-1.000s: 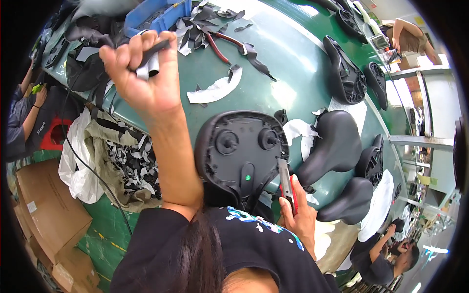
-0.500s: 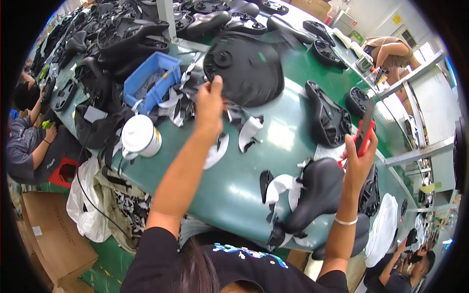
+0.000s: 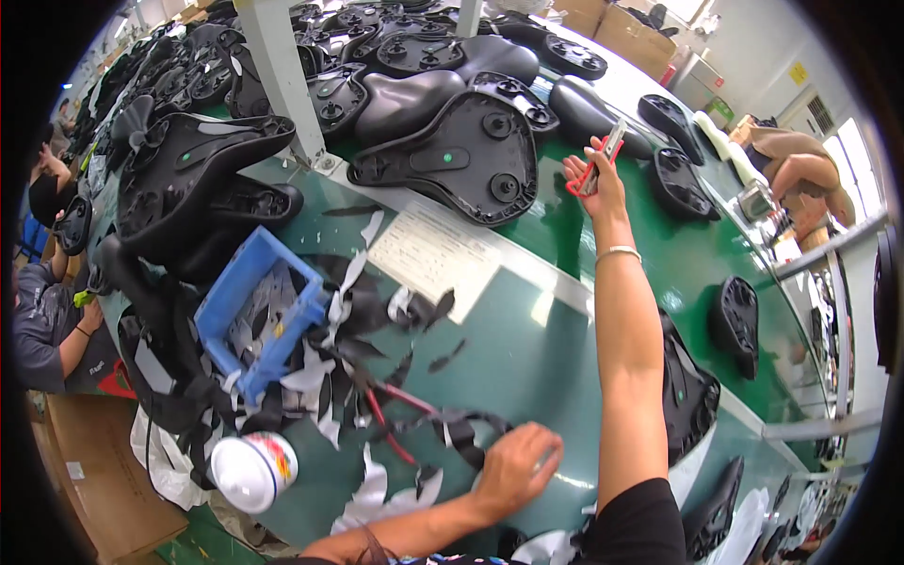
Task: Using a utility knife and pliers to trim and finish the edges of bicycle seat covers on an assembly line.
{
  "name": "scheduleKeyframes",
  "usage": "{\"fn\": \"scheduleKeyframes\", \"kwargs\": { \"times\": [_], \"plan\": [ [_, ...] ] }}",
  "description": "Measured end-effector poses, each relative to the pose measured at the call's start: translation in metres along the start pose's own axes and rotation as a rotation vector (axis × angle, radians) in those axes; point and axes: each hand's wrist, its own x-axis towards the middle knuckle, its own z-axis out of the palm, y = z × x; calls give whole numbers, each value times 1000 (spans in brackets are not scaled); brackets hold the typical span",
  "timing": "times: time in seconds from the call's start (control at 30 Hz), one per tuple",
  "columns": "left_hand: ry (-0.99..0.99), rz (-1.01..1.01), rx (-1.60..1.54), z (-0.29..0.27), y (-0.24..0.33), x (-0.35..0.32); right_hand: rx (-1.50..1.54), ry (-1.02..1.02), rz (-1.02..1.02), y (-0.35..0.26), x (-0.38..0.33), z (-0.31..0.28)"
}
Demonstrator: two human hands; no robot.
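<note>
In my right hand point(image 3: 603, 184), raised over the far side of the table, is a pair of red-handled scissors point(image 3: 610, 143), blades pointing up and away. Just left of that hand lies an upturned black bicycle saddle point(image 3: 450, 158), its ribbed underside showing. My left hand point(image 3: 518, 468) rests low over the near part of the table, fingers curled; whether anything is in them is hidden. A black trimmed strip point(image 3: 461, 435) runs up against it. Farther left, red-handled pliers point(image 3: 381, 410) lie among black and white offcuts point(image 3: 372, 485).
A blue bin point(image 3: 259, 311) with scraps stands at left, a white lidded mug point(image 3: 252, 471) in front. A metal post point(image 3: 278, 75) rises behind. Saddles point(image 3: 410, 94) pile up at the back; others point(image 3: 734, 325) lie right. A paper sheet point(image 3: 436, 256) lies mid-table. Co-workers sit left and right.
My left hand has come away from the saddle, which now lies at the back, and dropped nearer me. My right hand has reached forward with the scissors. The view has shifted.
</note>
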Motion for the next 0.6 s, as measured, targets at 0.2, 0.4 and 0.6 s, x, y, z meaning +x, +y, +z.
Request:
{"fn": "scheduleKeyframes", "kwargs": {
  "times": [0.2,0.4,0.6],
  "plan": [
    [-7,-37,-77,-14,14,5,93,26,-208,14,98,28],
    [-24,-104,-144,-11,8,3,316,426,-274,-21,77,-32],
    [-26,-191,-243,-13,16,-10,187,254,-87,-43,42,-56]
  ]
}}
